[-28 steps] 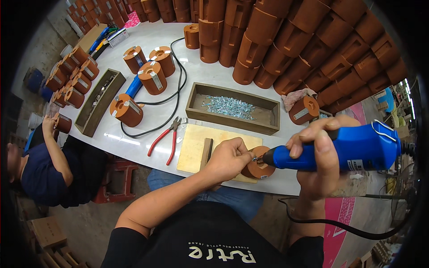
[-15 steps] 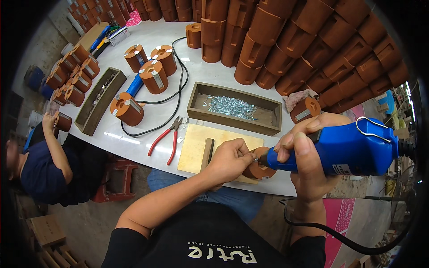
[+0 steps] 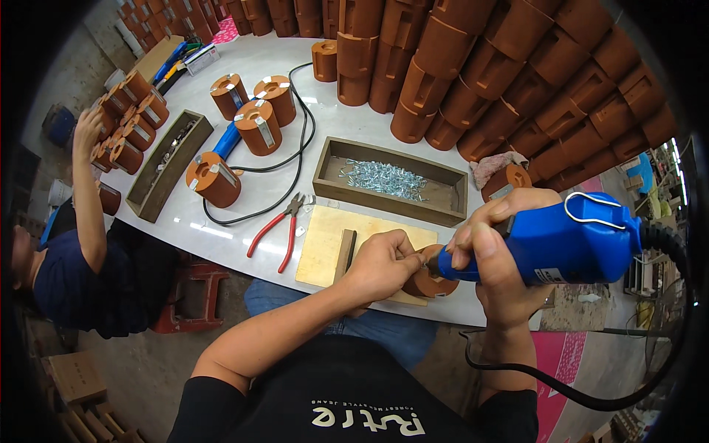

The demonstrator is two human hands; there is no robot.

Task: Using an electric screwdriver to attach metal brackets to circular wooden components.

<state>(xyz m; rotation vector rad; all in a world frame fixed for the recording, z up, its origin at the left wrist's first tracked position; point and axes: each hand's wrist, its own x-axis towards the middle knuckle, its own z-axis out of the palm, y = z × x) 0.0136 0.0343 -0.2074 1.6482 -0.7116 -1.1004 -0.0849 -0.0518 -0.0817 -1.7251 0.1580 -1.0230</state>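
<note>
My right hand [image 3: 496, 269] is wrapped round a blue electric screwdriver [image 3: 565, 240] with a black cord. Its tip points left, onto a brown cylindrical block [image 3: 430, 285] at the table's front edge. Right at that tip, the thumb and fingers of my left hand [image 3: 380, 264] are pinched together against the block; whatever sits between them is hidden. Under the block and my left hand lies a pale wooden board [image 3: 317, 240], with a dark-edged wooden strip [image 3: 345, 255] on it.
Beyond the board stands a wooden tray [image 3: 317, 181] of small silver screws. Red-handled cutting pliers [image 3: 286, 235] lie to its left, near several brown blocks [image 3: 258, 127] and a long wooden box [image 3: 148, 210]. Stacked brown cylinders [image 3: 473, 96] rise behind. A co-worker's hand [image 3: 87, 131] reaches up at left.
The screwdriver and my right hand have shifted slightly left and tilted a little. My left hand stays pinched at the block. The co-worker's hand has risen from a near block toward the grouped blocks.
</note>
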